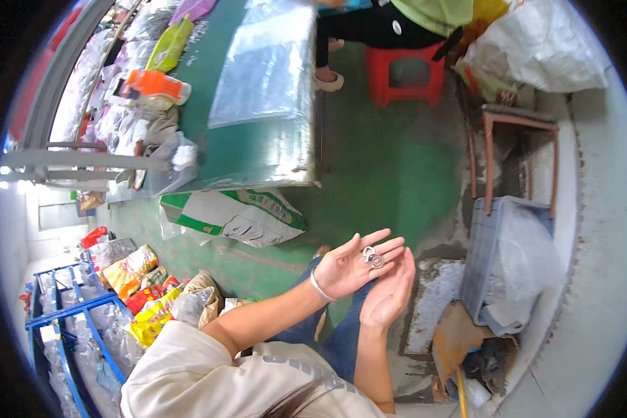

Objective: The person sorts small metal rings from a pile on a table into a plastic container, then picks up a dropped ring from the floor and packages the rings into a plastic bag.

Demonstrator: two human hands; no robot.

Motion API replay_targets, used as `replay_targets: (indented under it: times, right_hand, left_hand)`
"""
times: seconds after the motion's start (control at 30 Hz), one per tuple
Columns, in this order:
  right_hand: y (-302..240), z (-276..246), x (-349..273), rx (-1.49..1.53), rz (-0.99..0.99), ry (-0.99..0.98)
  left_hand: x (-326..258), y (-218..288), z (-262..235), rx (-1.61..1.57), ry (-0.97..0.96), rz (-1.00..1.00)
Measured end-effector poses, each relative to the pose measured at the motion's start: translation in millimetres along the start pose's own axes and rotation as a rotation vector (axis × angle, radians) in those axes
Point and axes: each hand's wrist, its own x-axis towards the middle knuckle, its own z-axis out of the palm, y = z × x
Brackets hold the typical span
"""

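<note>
My left hand point(352, 267) is turned palm up with its fingers stretched out over my lap. Several small silvery metal rings point(373, 257) lie loosely across its fingers, overlapping each other. A white band circles that wrist. My right hand point(389, 296) is cupped close beside it, palm turned inward. Its straight fingers meet or pass behind the left fingertips, and nothing shows in its palm.
A green-topped table point(258, 150) with clear plastic bags stands ahead. A white-and-green sack point(240, 217) lies below its edge. Blue racks point(83, 306) and colourful packages are at left. At right stand a grey crate point(477, 258) and cardboard point(453, 334). A person sits near a red stool point(405, 90).
</note>
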Motion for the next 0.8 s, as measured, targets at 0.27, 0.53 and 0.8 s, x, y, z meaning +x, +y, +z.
replay_targets:
  times: [0.27, 0.53, 0.8]
  right_hand:
    - [-73.2, 128.5, -108.1, 0.221, 0.263, -0.363]
    - [-37.0, 208.4, -234.7, -0.181, 0.186, -0.751]
    - [-6.2, 262.5, -324.3, -0.923, -0.708, -1.331]
  left_hand:
    - [-148.3, 25.9, 113.1, 0.065, -0.160, 0.267]
    - [-318.7, 71.4, 118.6, -0.181, -0.318, 0.573]
    - [-440.3, 77.5, 107.9, -0.113, -0.286, 0.970]
